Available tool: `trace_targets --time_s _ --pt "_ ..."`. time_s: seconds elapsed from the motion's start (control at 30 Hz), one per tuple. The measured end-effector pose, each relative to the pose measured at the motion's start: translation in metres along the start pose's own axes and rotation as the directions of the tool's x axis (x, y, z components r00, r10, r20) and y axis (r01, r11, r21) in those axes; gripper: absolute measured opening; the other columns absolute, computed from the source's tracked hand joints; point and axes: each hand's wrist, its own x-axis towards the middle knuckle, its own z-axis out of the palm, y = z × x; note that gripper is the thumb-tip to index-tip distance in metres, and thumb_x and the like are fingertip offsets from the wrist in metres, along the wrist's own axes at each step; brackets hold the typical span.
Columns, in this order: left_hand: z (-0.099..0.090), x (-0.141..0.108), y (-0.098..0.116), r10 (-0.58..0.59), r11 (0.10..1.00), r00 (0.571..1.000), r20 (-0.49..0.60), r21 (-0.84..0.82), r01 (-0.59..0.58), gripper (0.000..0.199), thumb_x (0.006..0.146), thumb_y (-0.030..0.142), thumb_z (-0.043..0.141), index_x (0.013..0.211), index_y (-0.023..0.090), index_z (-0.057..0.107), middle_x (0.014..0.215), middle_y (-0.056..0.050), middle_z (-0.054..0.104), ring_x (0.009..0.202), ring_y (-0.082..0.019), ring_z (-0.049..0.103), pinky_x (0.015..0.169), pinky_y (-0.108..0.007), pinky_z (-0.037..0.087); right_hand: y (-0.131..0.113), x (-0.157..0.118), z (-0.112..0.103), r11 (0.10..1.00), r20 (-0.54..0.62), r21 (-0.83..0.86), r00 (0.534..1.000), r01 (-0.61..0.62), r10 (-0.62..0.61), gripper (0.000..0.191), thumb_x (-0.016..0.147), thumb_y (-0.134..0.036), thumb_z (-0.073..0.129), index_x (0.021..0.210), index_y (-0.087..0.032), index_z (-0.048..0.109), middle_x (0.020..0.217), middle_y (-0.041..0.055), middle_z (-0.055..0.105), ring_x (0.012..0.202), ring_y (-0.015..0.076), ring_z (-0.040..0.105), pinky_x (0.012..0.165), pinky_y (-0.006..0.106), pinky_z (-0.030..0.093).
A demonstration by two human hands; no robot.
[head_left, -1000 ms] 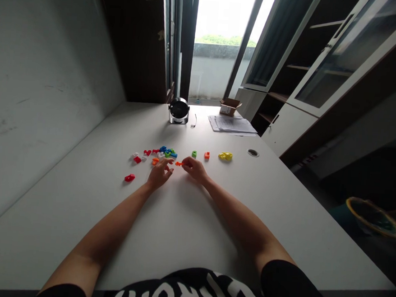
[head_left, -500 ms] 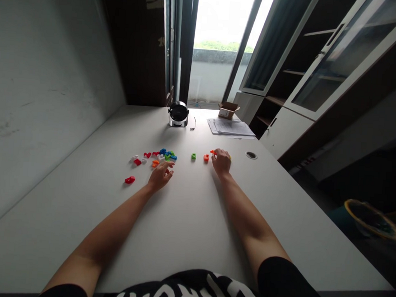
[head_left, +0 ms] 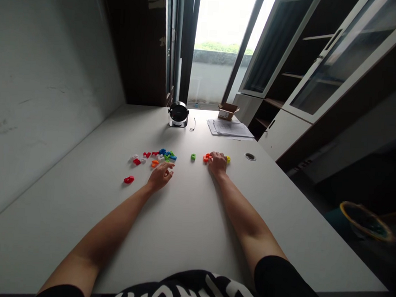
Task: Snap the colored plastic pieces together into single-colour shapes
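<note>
My left hand (head_left: 160,175) rests on the white desk (head_left: 179,219) with its fingers apart and nothing in them, just right of a small orange plastic piece (head_left: 154,163). Beyond it lies a scattered cluster of small coloured plastic pieces (head_left: 161,156), and a red piece (head_left: 129,179) sits alone nearer me. My right hand (head_left: 217,163) is further right, its fingertips on a small orange piece (head_left: 206,157). A yellow piece (head_left: 228,159) shows just past those fingers, mostly hidden by the hand. A green piece (head_left: 193,156) stands between my hands, further forward.
A black and silver desk fan (head_left: 178,114) stands at the far end of the desk, near a stack of papers (head_left: 229,129) and a small cardboard box (head_left: 227,111). A round cable grommet (head_left: 250,157) is set in the desk right of my right hand.
My right hand has moved right along the desk, bringing its orange piece to the other orange piece by the yellow one. My left hand has barely moved.
</note>
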Motion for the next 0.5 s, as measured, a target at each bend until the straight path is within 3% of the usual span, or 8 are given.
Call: trace_targets --time_s 0.17,0.3,0.5 --pt "0.001 0.0007 -0.0007 -0.003 1.0 1.0 0.001 0.004 0.003 0.027 0.09 0.019 0.057 0.115 0.022 0.065 0.108 -0.006 0.067 0.071 -0.015 0.063 0.071 -0.032 0.056 -0.0001 -0.0036 -0.0015 0.998 -0.005 0.069 1.0 0.003 -0.003 0.025 0.089 -0.02 0.051 0.108 -0.021 0.067 0.111 0.0113 0.07 0.11 0.0287 0.053 0.096 0.039 0.033" --pt "0.0015 0.001 -0.001 0.0 1.0 1.0 -0.001 0.004 0.0 0.026 0.089 0.019 0.058 0.114 0.022 0.065 0.106 -0.006 0.067 0.071 -0.015 0.063 0.071 -0.032 0.056 -0.0014 -0.0039 -0.0035 0.992 -0.01 0.124 1.0 0.015 -0.014 0.038 0.09 -0.028 0.052 0.127 -0.021 0.061 0.125 0.0115 0.067 0.119 0.0295 0.051 0.102 0.041 0.032" --pt "0.0009 0.0007 0.0 -0.009 1.0 1.0 0.013 0.008 0.009 0.025 0.09 0.019 0.057 0.114 0.022 0.066 0.107 -0.006 0.067 0.072 -0.015 0.064 0.072 -0.033 0.055 -0.0003 -0.001 0.0022 0.984 0.042 0.155 0.994 0.092 -0.099 0.049 0.09 -0.034 0.058 0.137 -0.021 0.056 0.132 0.0111 0.064 0.121 0.0293 0.053 0.108 0.042 0.03"
